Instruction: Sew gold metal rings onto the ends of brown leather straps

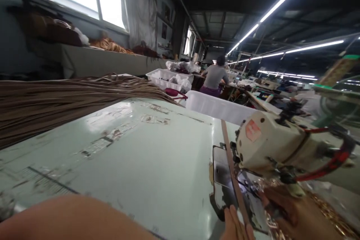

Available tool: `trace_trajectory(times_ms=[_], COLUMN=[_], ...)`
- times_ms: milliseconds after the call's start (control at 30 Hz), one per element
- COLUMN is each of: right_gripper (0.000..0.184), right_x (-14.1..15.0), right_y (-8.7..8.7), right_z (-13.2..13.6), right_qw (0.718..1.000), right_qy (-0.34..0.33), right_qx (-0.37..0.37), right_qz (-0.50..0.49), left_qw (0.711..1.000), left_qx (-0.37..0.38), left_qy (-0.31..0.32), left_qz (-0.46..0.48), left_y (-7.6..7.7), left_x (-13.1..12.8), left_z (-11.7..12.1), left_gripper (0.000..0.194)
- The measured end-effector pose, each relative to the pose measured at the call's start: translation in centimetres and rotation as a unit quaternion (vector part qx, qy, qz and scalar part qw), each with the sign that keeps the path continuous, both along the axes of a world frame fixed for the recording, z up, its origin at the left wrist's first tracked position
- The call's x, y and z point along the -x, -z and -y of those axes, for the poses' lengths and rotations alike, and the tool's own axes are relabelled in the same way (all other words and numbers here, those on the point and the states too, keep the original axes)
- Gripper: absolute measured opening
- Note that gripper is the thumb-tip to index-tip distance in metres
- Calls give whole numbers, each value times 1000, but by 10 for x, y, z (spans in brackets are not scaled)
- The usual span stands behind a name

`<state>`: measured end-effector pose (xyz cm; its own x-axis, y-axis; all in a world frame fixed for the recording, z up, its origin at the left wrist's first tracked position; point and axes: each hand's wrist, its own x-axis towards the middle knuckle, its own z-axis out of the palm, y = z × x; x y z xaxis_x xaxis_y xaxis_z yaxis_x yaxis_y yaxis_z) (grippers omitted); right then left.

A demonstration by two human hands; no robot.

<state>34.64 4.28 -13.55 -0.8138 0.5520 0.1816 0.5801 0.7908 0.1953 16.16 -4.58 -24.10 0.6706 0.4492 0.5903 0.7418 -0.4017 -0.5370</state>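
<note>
A long narrow brown strip (pixel 232 165) runs over the metal plate of a sewing machine (pixel 264 142) and under its head. At the bottom edge, the fingers of my left hand (pixel 236 225) are closed around the near end of the strip. My left forearm (pixel 73 219) crosses the bottom left corner. Below the machine arm, in shadow and blurred, is what looks like my right hand (pixel 284 204), to the right of the strip near the needle area; its fingers do not show clearly.
A pale green table (pixel 168 157) with worn tape stretches left. Many brown strips (pixel 56 99) lie in a bundle along its far side. White plastic bins (pixel 216 105) stand beyond. Gold-coloured metal pieces (pixel 332 210) lie at lower right. A person (pixel 213 78) works farther back.
</note>
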Motion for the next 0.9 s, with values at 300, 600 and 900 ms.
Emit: trace_trajectory(times_ms=[300, 600, 900], right_gripper=[30, 28, 16], right_x=[-2, -4, 19], right_y=[6, 6, -11], right_z=[2, 1, 12], right_qw=[998, 999, 999], right_qy=[26, 21, 39], right_qx=[-32, -40, 23], right_qz=[-41, -25, -9], left_qw=[997, 993, 992], left_qx=[68, 115, 122], left_qy=[-21, -28, -17], left_qz=[-19, -12, 14], left_y=[2, -6, -33], left_x=[7, 4, 23], left_z=[2, 2, 14], left_gripper=[32, 31, 30])
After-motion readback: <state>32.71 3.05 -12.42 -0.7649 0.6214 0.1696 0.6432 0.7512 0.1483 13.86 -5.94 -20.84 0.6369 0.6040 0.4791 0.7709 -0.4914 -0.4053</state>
